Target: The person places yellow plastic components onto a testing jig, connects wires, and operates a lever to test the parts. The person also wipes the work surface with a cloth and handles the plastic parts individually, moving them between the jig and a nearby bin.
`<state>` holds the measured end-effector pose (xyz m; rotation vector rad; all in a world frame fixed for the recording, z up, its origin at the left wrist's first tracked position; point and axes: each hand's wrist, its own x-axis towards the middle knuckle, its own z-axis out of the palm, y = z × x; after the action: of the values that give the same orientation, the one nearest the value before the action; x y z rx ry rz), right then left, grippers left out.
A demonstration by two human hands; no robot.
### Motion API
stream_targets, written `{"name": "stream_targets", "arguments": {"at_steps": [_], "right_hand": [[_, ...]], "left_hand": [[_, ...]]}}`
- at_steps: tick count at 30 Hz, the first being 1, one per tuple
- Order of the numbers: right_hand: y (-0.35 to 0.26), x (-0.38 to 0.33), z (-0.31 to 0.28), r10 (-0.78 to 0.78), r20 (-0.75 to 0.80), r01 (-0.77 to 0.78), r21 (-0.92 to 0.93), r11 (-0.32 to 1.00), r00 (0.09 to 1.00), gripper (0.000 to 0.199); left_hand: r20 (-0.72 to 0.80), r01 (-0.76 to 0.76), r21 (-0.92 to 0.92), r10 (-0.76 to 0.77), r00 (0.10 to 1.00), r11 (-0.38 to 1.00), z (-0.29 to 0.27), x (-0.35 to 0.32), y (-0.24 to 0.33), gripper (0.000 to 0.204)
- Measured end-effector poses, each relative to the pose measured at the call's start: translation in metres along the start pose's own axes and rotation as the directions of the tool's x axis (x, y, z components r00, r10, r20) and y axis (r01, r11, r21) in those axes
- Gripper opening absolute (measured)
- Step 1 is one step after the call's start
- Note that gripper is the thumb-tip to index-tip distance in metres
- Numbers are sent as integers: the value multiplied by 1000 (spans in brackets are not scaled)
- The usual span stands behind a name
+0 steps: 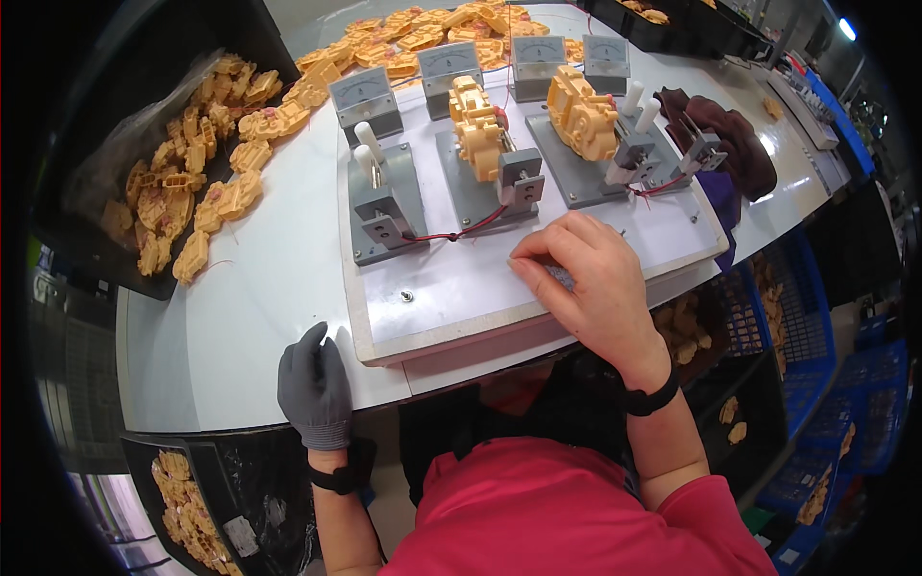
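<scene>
My left hand (315, 384), in a dark grey glove, rests at the white table's (259, 288) front edge, fingers together, holding nothing I can see. My bare right hand (586, 278) lies curled on the white test board (451, 288), fingertips pressed down near its front right; whether anything sits under them is hidden. On the board stand three grey clamp fixtures. The left fixture (384, 202) is bare. The middle one holds a tan plastic part (477, 125), and the right one holds another tan plastic part (581, 115). Several grey dial meters (365, 96) line the board's back.
Many loose tan parts (250, 134) lie on the table's left and far side, more in a black bin (144, 211). A dark brown cloth (730, 134) sits right of the board. Blue baskets (807, 317) stand at lower right, a black bin with parts (192, 518) at lower left.
</scene>
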<state>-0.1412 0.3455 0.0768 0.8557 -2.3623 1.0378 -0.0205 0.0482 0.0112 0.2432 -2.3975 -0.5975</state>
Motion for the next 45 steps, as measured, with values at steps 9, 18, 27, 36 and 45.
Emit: {"name": "stream_targets", "arguments": {"at_steps": [9,18,27,36,45], "right_hand": [[0,-1,1,-5,-16,4,-22,1000,1000,6],[1,-1,2,-18,-16,17,-48,999,1000,9],[1,-1,2,4,1,-4,-28,1000,1000,9],[2,0,1,4,13,-4,-19,1000,1000,8],[1,0,1,-5,17,6,-42,999,1000,8]], "left_hand": [[-6,0,2,0,1000,1000,0,-1,-1,22],[2,3,9,-3,1000,1000,0,0,1,22],[-1,8,-9,-8,1000,1000,1,-1,-1,23],[3,23,-24,-23,1000,999,1,-1,-1,24],[7,23,-23,-22,1000,999,0,0,-1,25]]}}
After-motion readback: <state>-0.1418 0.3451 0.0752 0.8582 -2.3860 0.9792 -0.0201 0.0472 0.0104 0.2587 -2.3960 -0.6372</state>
